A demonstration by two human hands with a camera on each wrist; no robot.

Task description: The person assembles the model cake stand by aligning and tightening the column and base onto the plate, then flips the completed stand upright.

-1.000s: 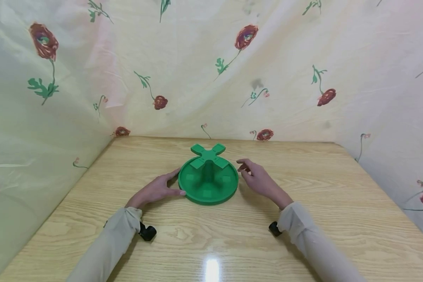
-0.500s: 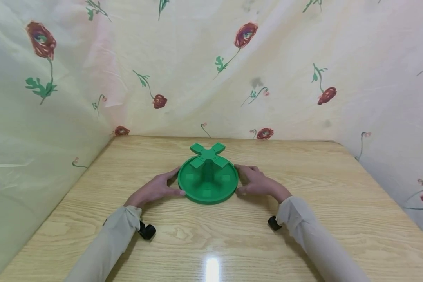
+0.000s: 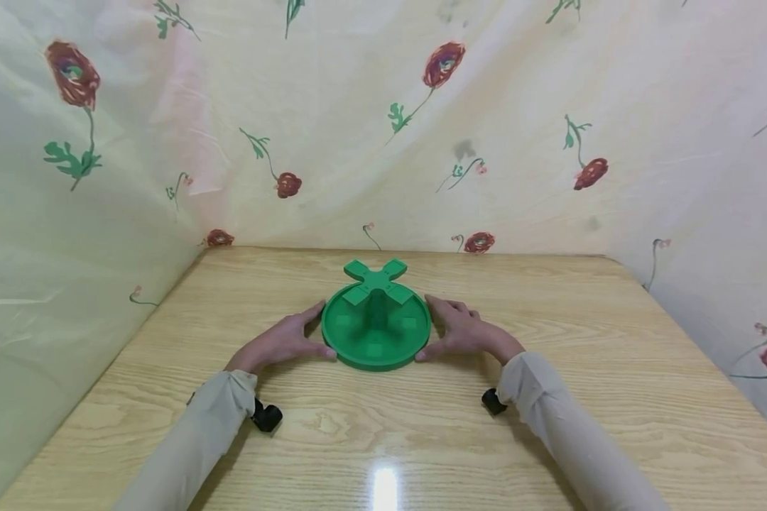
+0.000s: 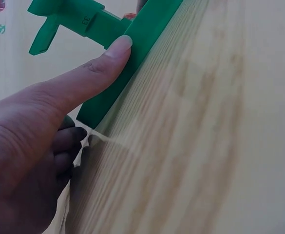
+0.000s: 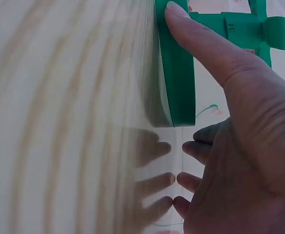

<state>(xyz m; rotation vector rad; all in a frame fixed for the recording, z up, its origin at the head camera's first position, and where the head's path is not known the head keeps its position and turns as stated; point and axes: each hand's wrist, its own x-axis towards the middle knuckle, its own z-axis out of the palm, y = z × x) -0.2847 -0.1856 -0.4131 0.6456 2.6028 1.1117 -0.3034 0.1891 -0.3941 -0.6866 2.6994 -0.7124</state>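
A green round stand (image 3: 376, 358) rests on the wooden table in the head view. It has a raised rim, a central post (image 3: 376, 312) and a cross-shaped top (image 3: 377, 279) with flat pads at its arm ends. My left hand (image 3: 281, 344) holds the rim from the left, thumb at the front and fingers round the back. From the right, my right hand (image 3: 466, 333) grips it the same way. Each wrist view shows a thumb pressed on the stand's outer wall (image 4: 105, 97), (image 5: 179, 83). Small numbers mark the post. Some fingertips are hidden behind the rim.
The wooden table (image 3: 550, 440) extends widely round the stand. Flower-printed cloth (image 3: 332, 106) hangs behind and along both sides. Black wrist cameras (image 3: 267, 417) sit under the pale sleeves (image 3: 192, 440). A bright reflection shines near the table's front.
My right hand has come in from beside the stand to its rim, its thumb sliding forward along the front edge. My left hand and the stand have stayed in place.
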